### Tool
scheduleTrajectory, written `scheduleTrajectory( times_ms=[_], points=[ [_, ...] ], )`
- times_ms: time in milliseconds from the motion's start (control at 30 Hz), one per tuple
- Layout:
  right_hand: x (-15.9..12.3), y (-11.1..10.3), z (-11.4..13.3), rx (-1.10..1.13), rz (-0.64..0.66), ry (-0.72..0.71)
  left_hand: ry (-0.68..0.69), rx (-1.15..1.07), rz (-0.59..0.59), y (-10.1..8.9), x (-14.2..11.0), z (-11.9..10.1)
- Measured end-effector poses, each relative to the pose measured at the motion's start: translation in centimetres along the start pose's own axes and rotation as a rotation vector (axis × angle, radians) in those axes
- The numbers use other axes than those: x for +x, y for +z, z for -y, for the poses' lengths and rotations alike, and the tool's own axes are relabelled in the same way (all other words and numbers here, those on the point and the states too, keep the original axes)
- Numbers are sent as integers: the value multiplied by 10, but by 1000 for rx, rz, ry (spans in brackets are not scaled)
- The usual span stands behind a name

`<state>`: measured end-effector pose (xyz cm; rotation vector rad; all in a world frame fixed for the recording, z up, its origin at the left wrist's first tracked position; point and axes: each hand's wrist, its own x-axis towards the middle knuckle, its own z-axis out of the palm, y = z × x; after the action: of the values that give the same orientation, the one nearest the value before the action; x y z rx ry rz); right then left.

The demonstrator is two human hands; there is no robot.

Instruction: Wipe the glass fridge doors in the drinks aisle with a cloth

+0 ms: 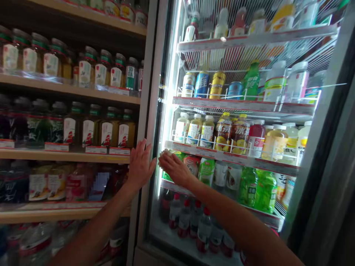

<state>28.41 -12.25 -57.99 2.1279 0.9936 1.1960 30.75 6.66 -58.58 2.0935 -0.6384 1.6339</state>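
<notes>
Hands, pair, bare, held well apart from each other.

Left hand [141, 162]: open, palm forward, fingers pointing up, thumb out to the side; set at the upright frame [151, 48] between the shelving and the cooler. Holds nothing visible.

Right hand [176, 168]: laid flat, fingers together and pointing left, at the left edge of the glass door [161, 111]. A pale, crumpled cloth [165, 152] shows along its fingertips, between hand and door; whether the fingers grip it or only press it cannot be told.

Cooler, right side, lit by a bright vertical strip [175, 62] inside its left edge. Contents by level:
– Top shelf: assorted bottles [240, 24], blurred.
– Second shelf: a blue can [201, 84], a gold can [217, 84], a green bottle [252, 81], larger white-capped bottles [274, 81].
– Third shelf: white-capped bottles with pale labels [194, 129], dark bottles with yellow caps [224, 131], a red bottle [255, 138], pale yellow bottles [274, 142].
– Fourth shelf: bright green bottles [266, 190] at right; further containers partly behind the right forearm.
– Base: clear bottles with red caps [204, 229].

Shelving, left side, wooden boards [69, 85]. Upper rows: amber bottles with dark green collars [90, 66]. Middle row: more amber bottles with red-and-white labels [107, 129], price tags [95, 149] beneath. Lower row: bottles in mixed colours, partly blurred.
</notes>
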Motion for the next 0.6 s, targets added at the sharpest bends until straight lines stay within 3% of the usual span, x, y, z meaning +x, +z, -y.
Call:
scheduleTrajectory(
  times_ms=[67,133,267,333,500,600],
  points=[
    [-40,10,29,41,18,-50,22,7,71,2,-23,-4],
    [-67,10,38,56,17,-58,44,14,145,8,-46,-10],
    [-89,-8,22,-9,-39,222,50,26,217,22,-81,-28],
    [-103,-14,24,-31,-37,289,60,26,234,27,-93,-40],
    [-153,-18,50,31,51,69,109,-10,267,24,-112,-66],
    [-160,-33,37,-33,37,294,107,-39,275,20,-117,-77]
  ],
)
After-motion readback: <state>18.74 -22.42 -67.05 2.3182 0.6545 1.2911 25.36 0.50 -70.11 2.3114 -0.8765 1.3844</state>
